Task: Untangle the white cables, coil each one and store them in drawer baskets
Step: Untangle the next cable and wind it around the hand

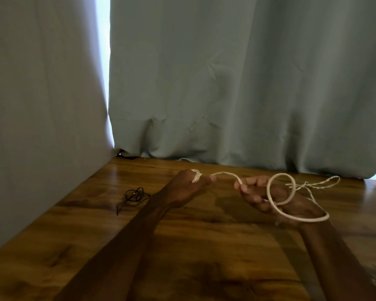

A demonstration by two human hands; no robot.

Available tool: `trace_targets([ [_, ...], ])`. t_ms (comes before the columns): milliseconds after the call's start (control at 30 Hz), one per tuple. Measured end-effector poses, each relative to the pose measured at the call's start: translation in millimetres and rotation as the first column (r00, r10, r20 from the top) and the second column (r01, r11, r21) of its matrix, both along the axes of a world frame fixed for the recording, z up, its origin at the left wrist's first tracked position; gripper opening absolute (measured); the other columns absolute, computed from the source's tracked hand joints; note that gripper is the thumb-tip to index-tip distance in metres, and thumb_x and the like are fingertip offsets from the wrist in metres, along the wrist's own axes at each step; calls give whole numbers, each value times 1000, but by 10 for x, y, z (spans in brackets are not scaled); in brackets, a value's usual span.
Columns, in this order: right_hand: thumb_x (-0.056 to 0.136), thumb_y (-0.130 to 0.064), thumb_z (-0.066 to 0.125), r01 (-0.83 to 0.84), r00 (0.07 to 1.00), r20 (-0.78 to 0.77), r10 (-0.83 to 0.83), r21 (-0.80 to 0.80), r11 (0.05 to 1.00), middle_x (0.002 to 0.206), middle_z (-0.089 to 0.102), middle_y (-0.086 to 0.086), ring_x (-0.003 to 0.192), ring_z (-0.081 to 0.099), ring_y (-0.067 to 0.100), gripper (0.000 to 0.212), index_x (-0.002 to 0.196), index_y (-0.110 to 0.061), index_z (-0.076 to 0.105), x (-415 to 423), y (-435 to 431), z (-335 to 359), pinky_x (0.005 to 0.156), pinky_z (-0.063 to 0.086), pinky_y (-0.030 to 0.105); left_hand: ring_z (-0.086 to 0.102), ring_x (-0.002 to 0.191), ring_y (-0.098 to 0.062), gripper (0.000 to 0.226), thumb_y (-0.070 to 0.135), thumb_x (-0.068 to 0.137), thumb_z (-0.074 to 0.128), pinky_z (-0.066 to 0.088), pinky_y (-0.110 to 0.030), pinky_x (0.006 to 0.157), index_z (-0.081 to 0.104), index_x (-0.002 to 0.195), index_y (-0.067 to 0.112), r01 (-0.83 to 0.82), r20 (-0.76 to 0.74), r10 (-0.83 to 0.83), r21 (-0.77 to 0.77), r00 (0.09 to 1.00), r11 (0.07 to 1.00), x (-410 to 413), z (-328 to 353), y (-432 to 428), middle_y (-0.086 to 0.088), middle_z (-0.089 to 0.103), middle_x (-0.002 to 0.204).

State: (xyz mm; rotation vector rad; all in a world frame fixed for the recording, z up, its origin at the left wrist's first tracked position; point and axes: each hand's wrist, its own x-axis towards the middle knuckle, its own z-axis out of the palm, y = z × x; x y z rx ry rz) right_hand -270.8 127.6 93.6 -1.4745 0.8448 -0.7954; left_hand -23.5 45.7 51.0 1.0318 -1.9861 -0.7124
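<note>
at the far left of the wooden table [78, 224], near the pale wall [30, 105], lies a thin dark tangle [131, 197], either a cord or a pair of glasses; i cannot tell which. right of it the left hand [189, 185] reaches out above the table top, its fingers curled, with a few turns of the white cable [196, 175] wound round one finger near the knuckles. from there the cable arcs through the air to the right hand [269, 196], which pinches it between thumb and fingertips. past the pinch the same cable makes a wide open loop that stands up over the back of the right hand and sweeps down round the wrist. near the top of that loop a thinner, twisted white strand [321, 184] crosses it and trails off to the right, raised off the wood; whether it is a second cable or a frayed end of the first is not clear. behind it all a grey-blue curtain [226, 83] hangs down to the table's back edge.
</note>
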Motion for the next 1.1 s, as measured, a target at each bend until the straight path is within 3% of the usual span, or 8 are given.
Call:
trace_targets([
  [200,74,-33,90,-73,995,62,73,-11,997,53,34,-4,38,29,3,47,107,-3,74,-12,119,69,35,17,19,43,56,-16,70,85,86,50,45,-53,63,48,60,19,-106,61,110,-57,992,993,136,-7,-60,2,46,60],
  [300,84,-19,73,103,937,337,-94,-9,995,54,34,-5,38,34,2,27,105,-2,70,79,153,133,32,28,13,33,46,-17,66,80,88,54,27,-35,50,44,55,24,67,18,-74,251,997,966,39,41,-2,2,39,52],
  [433,100,-15,49,386,821,475,-316,-56,921,58,35,-5,41,36,2,17,104,-6,62,-28,-42,102,33,30,13,17,36,-8,58,66,98,48,8,-24,39,35,60,24,545,-251,-520,632,816,551,-158,132,98,9,26,47],
  [600,93,-2,66,566,816,202,-541,-469,678,77,74,-3,65,69,3,18,88,-13,79,-256,-324,-270,64,56,21,18,39,-7,45,38,106,38,17,-19,39,43,64,21,897,-695,-587,420,416,138,-151,433,252,10,23,48],
  [667,91,-6,73,396,784,-56,-618,-722,568,89,79,-3,85,74,7,17,89,-21,80,-178,-370,-445,82,60,33,16,43,-6,38,32,105,38,16,-20,43,56,76,16,943,-777,-535,293,331,157,-173,481,276,11,23,51],
  [833,98,-27,68,45,810,-432,-398,-630,775,60,63,-2,54,57,16,39,60,-22,68,323,-275,-601,57,46,37,21,47,-3,34,17,103,38,17,-18,47,67,115,2,922,-920,-313,109,235,372,-99,469,46,12,23,56],
  [933,97,-32,67,2,877,-408,-253,-525,851,82,75,16,70,68,31,29,89,-5,76,566,-236,-590,68,55,44,31,43,-3,40,11,103,35,24,-16,46,55,128,-12,775,-959,-70,178,274,606,89,389,-196,11,35,55],
  [1100,95,-16,71,-36,933,-340,-116,-411,911,64,68,-9,56,60,7,9,102,-12,75,796,-203,-618,61,51,30,47,46,-5,21,6,103,36,35,-18,48,55,109,-1,432,-888,107,319,447,843,231,229,-353,6,59,60],
])
